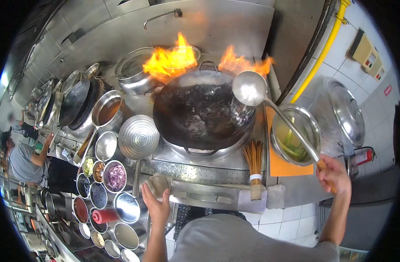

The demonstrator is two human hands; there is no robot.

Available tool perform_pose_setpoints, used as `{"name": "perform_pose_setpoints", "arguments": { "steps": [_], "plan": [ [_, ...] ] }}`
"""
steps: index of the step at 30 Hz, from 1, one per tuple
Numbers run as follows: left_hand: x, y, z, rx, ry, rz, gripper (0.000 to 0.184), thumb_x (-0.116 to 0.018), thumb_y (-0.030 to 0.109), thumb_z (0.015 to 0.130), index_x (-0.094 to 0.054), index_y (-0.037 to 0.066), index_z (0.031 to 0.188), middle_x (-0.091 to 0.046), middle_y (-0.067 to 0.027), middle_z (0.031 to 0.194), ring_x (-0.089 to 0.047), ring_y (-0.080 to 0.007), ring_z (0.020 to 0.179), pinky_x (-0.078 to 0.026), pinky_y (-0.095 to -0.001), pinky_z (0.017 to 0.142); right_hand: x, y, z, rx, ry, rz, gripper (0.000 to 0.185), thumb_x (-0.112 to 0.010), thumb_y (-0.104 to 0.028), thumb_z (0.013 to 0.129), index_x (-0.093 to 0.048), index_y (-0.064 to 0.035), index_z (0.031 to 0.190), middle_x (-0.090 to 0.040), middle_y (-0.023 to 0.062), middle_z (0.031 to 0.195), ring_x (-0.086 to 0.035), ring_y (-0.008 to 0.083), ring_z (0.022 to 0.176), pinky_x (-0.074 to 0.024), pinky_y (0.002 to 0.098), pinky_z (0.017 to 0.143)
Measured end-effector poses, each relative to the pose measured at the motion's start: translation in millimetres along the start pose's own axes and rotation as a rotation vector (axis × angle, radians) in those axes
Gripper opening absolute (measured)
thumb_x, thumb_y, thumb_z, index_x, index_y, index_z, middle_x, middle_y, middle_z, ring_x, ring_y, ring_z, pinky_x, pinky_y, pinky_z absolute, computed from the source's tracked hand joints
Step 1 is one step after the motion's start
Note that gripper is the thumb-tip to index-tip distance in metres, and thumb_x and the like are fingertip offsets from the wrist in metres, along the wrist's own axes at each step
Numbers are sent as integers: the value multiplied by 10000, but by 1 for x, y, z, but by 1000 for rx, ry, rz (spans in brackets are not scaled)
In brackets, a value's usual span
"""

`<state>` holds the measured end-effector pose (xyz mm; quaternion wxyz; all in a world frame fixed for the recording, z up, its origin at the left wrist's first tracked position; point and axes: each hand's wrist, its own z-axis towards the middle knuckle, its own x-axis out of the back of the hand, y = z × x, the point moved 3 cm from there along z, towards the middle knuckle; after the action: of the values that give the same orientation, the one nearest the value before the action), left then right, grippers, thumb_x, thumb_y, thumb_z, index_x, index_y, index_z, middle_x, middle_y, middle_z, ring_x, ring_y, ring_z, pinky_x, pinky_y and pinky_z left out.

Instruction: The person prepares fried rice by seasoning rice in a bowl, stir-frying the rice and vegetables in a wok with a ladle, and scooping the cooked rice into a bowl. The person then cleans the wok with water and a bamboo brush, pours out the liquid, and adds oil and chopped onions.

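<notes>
My right hand [335, 174] is closed around the wooden handle of a long metal ladle [249, 88]. The ladle's bowl is over the right side of a large black wok [200, 109], and liquid seems to fall from it into the wok. Flames [176, 59] rise behind the wok on both sides. My left hand [157, 205] has its fingers apart, beside a folded beige cloth [157, 184] at the stove's front edge. Whether it touches the cloth I cannot tell. A perforated strainer [139, 137] lies left of the wok.
A bamboo brush [254, 170] stands at the front edge. To the right, a metal bowl [296, 134] holds green stalks in liquid. At left are a pot of brown liquid [108, 111], red onion [115, 176], a red bottle [104, 215] and several containers. Another person [25, 163] works farther left.
</notes>
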<state>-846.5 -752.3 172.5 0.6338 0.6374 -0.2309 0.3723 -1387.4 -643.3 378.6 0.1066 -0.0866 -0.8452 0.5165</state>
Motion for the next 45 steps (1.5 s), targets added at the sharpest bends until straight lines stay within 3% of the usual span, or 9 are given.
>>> {"name": "perform_pose_setpoints", "arguments": {
  "steps": [8, 15, 17, 18, 25, 28, 32, 38, 45],
  "plan": [
    [9, 60, 11, -226, 17, -47, 708, -724, 216, 901, -392, -15, 1483, -370, -303, 1505, -359, -459, 1402, -302, -505, 1160, 26, 124, 29, 403, 601, -996, 701, -598, 97, 774, -506, -66, 1450, -661, 236, 1247, -668, 426, 1056, -534, 464, 903],
    [18, 102, 45, -438, -25, -157, 650, -750, 150, 866, -465, -12, 1428, -453, -285, 1443, -419, -458, 1351, -346, -526, 1121, -10, 93, 15, 560, 775, -1373, 570, -747, -46, 767, -625, -79, 1323, -691, 187, 1096, -675, 362, 894, -548, 441, 796],
    [21, 100, 49, -445, -37, -189, 644, -751, 149, 866, -472, -11, 1424, -457, -280, 1442, -422, -457, 1348, -351, -524, 1118, -57, 123, 19, 689, 649, -1085, 518, -806, -140, 780, -647, -65, 1267, -667, 180, 1132, -647, 336, 887, -541, 441, 822],
    [21, 99, 51, -449, -42, -211, 641, -752, 149, 865, -475, -10, 1421, -459, -277, 1441, -423, -457, 1346, -354, -523, 1116, -80, 172, 36, 183, 441, -529, 500, -810, -257, 815, -652, -33, 1233, -630, 208, 1231, -641, 357, 938, -533, 451, 853],
    [21, 93, 48, -462, -173, -322, 581, -748, 144, 864, -528, -5, 1380, -485, -259, 1417, -450, -444, 1330, -386, -512, 1097, -152, 266, 79, 95, 400, -794, 754, -687, -219, 801, -373, -29, 1459, -625, 269, 1181, -662, 450, 1000, -566, 507, 843],
    [32, 80, 51, -439, -159, -351, 545, -745, 142, 868, -549, -4, 1355, -515, -246, 1386, -485, -428, 1296, -412, -492, 1073, -117, 219, 31, -59, 184, 607, 692, -694, -140, 741, -441, -59, 1380, -636, 204, 1153, -697, 353, 935, -608, 440, 697],
    [43, 50, 52, -376, -116, -394, 526, -744, 129, 866, -554, -12, 1336, -550, -243, 1349, -530, -420, 1247, -435, -470, 1046, -132, 69, 20, 207, 235, 28, 655, -634, -70, 653, -501, -107, 1293, -656, 108, 980, -702, 236, 861, -581, 337, 577],
    [76, 21, 45, -301, -34, -425, 507, -727, 90, 864, -555, -15, 1329, -594, -248, 1293, -570, -418, 1198, -441, -462, 1039, -202, -82, 148, 281, -42, -1194, 555, -775, -358, 798, -671, -151, 1302, -685, 142, 1241, -663, 321, 1127, -507, 418, 975],
    [109, -1, 24, -156, 30, -355, 481, -717, 35, 830, -579, -31, 1286, -609, -238, 1245, -590, -407, 1161, -458, -442, 1015, -312, -75, 294, 594, -88, -1422, 490, -626, -479, 876, -714, -88, 1158, -715, 209, 1065, -696, 386, 989, -552, 472, 861]
  ]
}}
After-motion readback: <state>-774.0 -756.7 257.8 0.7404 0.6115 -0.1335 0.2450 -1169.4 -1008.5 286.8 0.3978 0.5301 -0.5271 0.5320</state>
